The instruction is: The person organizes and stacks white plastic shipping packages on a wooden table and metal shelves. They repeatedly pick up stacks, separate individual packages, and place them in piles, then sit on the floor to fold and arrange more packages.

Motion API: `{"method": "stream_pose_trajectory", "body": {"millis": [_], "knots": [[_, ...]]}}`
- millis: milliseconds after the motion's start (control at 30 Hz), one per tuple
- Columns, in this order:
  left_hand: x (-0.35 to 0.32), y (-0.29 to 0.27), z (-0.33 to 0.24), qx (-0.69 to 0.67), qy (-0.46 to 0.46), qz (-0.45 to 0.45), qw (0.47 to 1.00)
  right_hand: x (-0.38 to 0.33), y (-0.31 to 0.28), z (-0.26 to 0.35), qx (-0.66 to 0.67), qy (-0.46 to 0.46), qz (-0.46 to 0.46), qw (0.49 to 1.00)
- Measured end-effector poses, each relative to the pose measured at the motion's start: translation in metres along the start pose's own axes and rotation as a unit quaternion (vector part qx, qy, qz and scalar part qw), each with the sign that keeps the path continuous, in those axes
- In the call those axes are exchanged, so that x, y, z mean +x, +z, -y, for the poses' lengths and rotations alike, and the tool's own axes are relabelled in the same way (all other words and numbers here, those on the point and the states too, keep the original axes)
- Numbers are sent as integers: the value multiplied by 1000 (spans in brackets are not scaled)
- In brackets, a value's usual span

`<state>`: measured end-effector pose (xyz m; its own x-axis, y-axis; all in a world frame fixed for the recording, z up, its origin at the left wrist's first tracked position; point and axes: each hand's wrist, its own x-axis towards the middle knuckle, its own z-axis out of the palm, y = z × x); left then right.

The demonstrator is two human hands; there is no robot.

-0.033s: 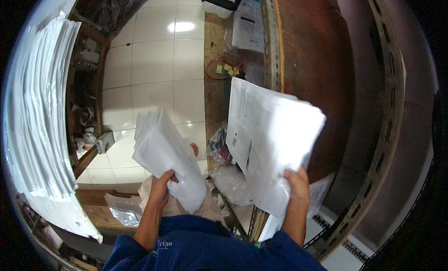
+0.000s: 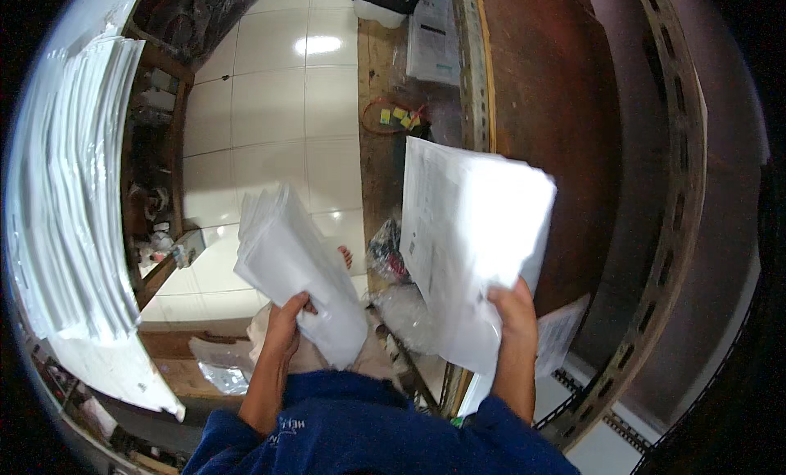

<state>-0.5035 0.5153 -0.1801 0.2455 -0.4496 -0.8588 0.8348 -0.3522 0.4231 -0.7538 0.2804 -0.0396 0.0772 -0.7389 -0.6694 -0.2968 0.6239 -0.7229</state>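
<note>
My left hand (image 2: pixel 288 319) grips a bundle of white plastic packets (image 2: pixel 303 266), its thumb lying over the near face. The bundle's upper ends fan apart slightly. On the other side, my right hand (image 2: pixel 514 307) is closed on the right edge of a larger stack of white packets (image 2: pixel 450 229), with faint grey print on its left part. Glare washes out much of that stack's face. The fingers behind both bundles are hidden. The two bundles are held apart from each other, tilted in front of my body.
A tall pile of white packets (image 2: pixel 78 197) fills a shelf at the left. A brown board (image 2: pixel 553 107) with slotted metal rails (image 2: pixel 477 74) stands right. Clear plastic bags (image 2: pixel 405 315) lie below between the bundles, over a tiled floor (image 2: pixel 270 107). Printed packets (image 2: pixel 434 45) rest at the far shelf.
My right hand and its stack have shifted slightly left and up, and the stack is turned a little. The left bundle has barely moved. Both hands keep their hold.
</note>
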Motion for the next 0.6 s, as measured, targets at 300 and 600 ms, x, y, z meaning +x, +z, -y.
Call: {"method": "stream_pose_trajectory", "body": {"millis": [300, 600], "knots": [[-72, 31, -49, 11, 62, 74, 995, -38, 74, 16, 81, 61, 234, 967], [-120, 48, -56, 59, 106, 106, 987, -77, 107, -4, -67, -74, 345, 933]]}}
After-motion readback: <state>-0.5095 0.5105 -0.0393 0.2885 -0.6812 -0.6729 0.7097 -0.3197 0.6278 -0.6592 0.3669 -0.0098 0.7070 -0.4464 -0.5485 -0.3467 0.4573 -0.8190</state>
